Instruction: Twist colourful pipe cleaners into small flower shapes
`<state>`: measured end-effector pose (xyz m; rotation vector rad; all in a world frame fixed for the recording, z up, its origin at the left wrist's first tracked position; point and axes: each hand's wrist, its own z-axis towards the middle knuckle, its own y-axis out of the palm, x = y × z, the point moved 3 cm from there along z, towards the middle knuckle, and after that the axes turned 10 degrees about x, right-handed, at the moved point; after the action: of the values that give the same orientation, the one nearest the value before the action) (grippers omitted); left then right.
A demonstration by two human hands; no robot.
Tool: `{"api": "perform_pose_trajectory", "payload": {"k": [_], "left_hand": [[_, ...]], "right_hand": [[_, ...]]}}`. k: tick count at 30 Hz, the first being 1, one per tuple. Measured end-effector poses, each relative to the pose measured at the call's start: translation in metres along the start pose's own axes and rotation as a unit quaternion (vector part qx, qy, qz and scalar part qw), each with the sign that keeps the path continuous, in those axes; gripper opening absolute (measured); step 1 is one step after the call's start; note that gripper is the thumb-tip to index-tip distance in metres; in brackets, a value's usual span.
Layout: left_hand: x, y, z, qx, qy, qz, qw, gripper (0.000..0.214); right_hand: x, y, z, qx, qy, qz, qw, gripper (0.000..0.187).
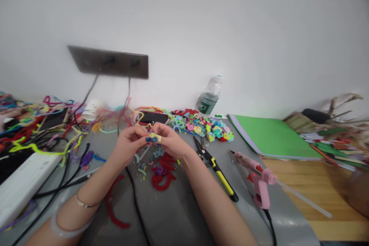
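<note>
My left hand (131,140) and my right hand (170,140) meet above the grey table, thumbs close together. Between their fingertips is a small bent piece of pale yellow pipe cleaner (157,137), with both hands pinching it. A thin yellow strand rises behind the fingers; whether it belongs to the same piece I cannot tell. Beneath the hands lie a red curled pipe cleaner shape (163,178), a purple pipe cleaner piece (159,170) and a small light blue pipe cleaner loop (158,152). A curved red pipe cleaner (111,205) rests near my left forearm.
Yellow-handled pliers (220,178) and a pink glue gun (259,184) lie at right, near a green board (273,136). Behind are pipe cleaner flowers (213,128) and a leaning bottle (209,98). Black cables (134,188) cross the table; a white box (25,184) sits left.
</note>
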<state>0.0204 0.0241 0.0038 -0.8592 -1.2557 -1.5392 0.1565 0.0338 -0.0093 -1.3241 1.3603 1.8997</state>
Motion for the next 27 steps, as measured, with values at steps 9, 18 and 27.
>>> {"api": "perform_pose_trajectory", "payload": {"k": [9, 18, 27], "left_hand": [[-0.003, -0.004, 0.002, 0.047, -0.074, -0.012, 0.996, 0.03], [-0.003, -0.018, 0.013, 0.051, -0.038, 0.036, 0.997, 0.029], [-0.009, -0.018, 0.013, 0.038, -0.071, 0.03, 0.996, 0.029]], "right_hand": [[-0.007, -0.006, 0.005, 0.077, -0.143, -0.103, 0.981, 0.036], [-0.002, -0.019, 0.008, 0.093, -0.071, -0.047, 0.992, 0.038], [0.005, -0.014, 0.002, 0.056, 0.104, 0.019, 0.993, 0.038]]}}
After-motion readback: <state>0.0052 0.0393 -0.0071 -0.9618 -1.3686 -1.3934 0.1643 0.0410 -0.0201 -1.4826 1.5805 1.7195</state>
